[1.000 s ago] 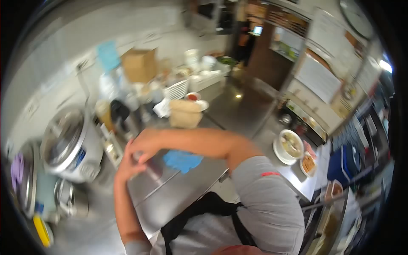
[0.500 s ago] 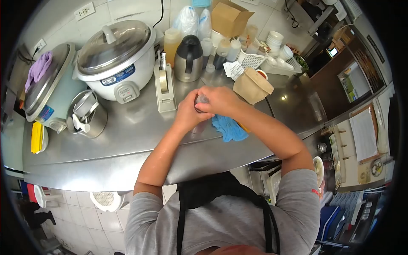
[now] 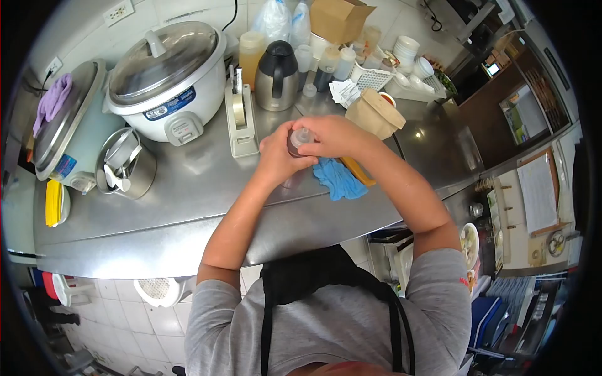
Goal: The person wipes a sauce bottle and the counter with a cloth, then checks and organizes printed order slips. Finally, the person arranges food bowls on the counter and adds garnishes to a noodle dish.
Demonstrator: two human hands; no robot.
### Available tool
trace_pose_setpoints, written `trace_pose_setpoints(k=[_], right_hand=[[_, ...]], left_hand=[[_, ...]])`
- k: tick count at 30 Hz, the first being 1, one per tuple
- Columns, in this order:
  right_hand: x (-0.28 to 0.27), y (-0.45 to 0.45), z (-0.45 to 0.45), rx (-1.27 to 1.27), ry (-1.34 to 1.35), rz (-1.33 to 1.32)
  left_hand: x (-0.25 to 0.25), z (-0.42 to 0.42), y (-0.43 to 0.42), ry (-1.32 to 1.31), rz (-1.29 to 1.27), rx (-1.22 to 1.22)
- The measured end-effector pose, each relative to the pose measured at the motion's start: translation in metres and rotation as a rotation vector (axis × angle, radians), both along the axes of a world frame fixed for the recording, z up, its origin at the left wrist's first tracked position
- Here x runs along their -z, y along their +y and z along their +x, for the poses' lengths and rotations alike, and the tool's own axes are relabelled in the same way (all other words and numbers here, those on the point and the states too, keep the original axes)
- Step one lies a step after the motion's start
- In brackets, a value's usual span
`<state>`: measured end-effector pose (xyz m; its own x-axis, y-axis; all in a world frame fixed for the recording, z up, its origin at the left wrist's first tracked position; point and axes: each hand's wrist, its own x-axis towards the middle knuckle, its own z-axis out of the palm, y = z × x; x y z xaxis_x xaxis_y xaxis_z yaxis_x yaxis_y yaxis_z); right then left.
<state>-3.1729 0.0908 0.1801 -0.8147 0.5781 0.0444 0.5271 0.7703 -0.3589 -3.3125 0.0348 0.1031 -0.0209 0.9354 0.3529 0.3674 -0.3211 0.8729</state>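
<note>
Between my two hands stands a small squeeze bottle (image 3: 303, 136) with a clear nozzle cap and dark contents. My left hand (image 3: 279, 155) is wrapped round its body from the left. Fingers of my right hand (image 3: 326, 136) close on the cap from the right. Just right of the bottle lies a crumpled blue glove or cloth (image 3: 339, 178), with a yellow-orange strip-like item (image 3: 359, 171) beside it. A tape dispenser (image 3: 241, 122) is left of my hands, and a steel thermal jug (image 3: 277, 78) stands behind them.
Two large rice cookers (image 3: 164, 72) and a steel pot of utensils (image 3: 135, 172) occupy the left. Sauce bottles (image 3: 326, 67), a brown paper bag (image 3: 375, 116), and a basket (image 3: 371, 78) line the back right. The steel counter's (image 3: 182, 216) front edge runs before me.
My right hand has shifted its grip, so more of the bottle's cap and dark body shows. The view has tilted slightly, and more of the yellow-orange item is uncovered.
</note>
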Motion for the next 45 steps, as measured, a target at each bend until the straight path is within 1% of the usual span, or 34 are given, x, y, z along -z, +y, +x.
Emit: trace_pose_setpoints(k=[2,3,5,6,7,9,11,12,13,15,16,17,20,22,24,25,28,30,31,34,35,37,39,42,45], right_hand=[[0.008,-0.004,-0.003,0.074,0.020,0.063],[0.011,-0.005,-0.003,0.112,0.029,0.095],[0.010,-0.011,0.004,0.186,0.115,-0.130],[0.008,-0.012,0.006,0.221,0.163,-0.237],[0.017,-0.012,0.016,0.305,0.277,-0.295],[0.054,-0.004,0.053,0.463,0.503,-0.398],[0.109,-0.001,0.096,0.577,0.244,-0.013],[0.127,-0.006,0.116,0.626,0.048,0.062],[0.142,-0.011,0.130,0.669,-0.149,0.134],[0.161,-0.008,0.146,0.738,-0.166,-0.064],[0.170,-0.006,0.151,0.767,-0.171,-0.166],[0.178,-0.003,0.155,0.751,-0.142,-0.177],[0.182,0.002,0.164,0.690,-0.061,-0.176],[0.169,0.002,0.179,0.619,-0.020,-0.140],[0.166,0.009,0.206,0.531,0.018,-0.223],[0.166,0.012,0.222,0.484,0.036,-0.264],[0.170,0.023,0.276,0.544,0.108,-0.430],[0.177,0.036,0.308,0.684,0.145,-0.390],[0.181,0.042,0.322,0.752,0.161,-0.368],[0.195,0.055,0.341,0.767,0.375,-0.287],[0.202,0.058,0.342,0.787,0.375,-0.233],[0.215,0.061,0.338,0.832,0.379,-0.115],[0.224,0.058,0.336,0.809,0.357,0.091],[0.223,0.059,0.338,0.795,0.488,0.150],[0.225,0.062,0.339,0.792,0.552,0.143]], left_hand=[[-0.004,0.004,-0.003,0.029,-0.086,-0.040],[-0.006,0.004,-0.002,-0.014,-0.108,-0.031],[-0.009,0.004,-0.002,-0.095,-0.154,-0.016],[-0.009,0.004,-0.001,-0.051,-0.132,-0.023],[-0.010,0.005,-0.002,-0.006,-0.109,-0.029],[-0.012,0.006,-0.003,0.060,-0.065,-0.045],[-0.013,0.005,-0.006,0.113,-0.035,-0.063],[-0.013,0.006,-0.006,0.163,-0.027,-0.077],[-0.014,0.006,-0.006,0.136,-0.069,-0.065],[-0.019,0.009,-0.004,0.083,-0.153,-0.047],[-0.021,0.012,-0.002,0.107,-0.157,-0.080],[-0.024,0.015,-0.001,0.111,-0.154,-0.090],[-0.027,0.024,0.009,0.107,-0.124,-0.097],[-0.045,0.034,0.020,0.121,-0.127,-0.066],[-0.069,0.043,0.035,0.119,-0.118,-0.045],[-0.083,0.051,0.046,0.109,-0.108,-0.035],[-0.144,0.080,0.087,0.082,-0.128,0.076],[-0.182,0.105,0.120,0.112,-0.154,0.064],[-0.192,0.116,0.142,0.112,-0.121,0.066],[-0.222,0.158,0.204,0.078,-0.096,-0.016],[-0.227,0.170,0.229,0.087,-0.057,-0.031],[-0.233,0.198,0.270,0.007,0.013,-0.026],[-0.226,0.221,0.315,-0.057,0.120,-0.048],[-0.206,0.247,0.383,-0.079,0.297,-0.129],[-0.168,0.257,0.448,0.084,0.390,-0.273]])
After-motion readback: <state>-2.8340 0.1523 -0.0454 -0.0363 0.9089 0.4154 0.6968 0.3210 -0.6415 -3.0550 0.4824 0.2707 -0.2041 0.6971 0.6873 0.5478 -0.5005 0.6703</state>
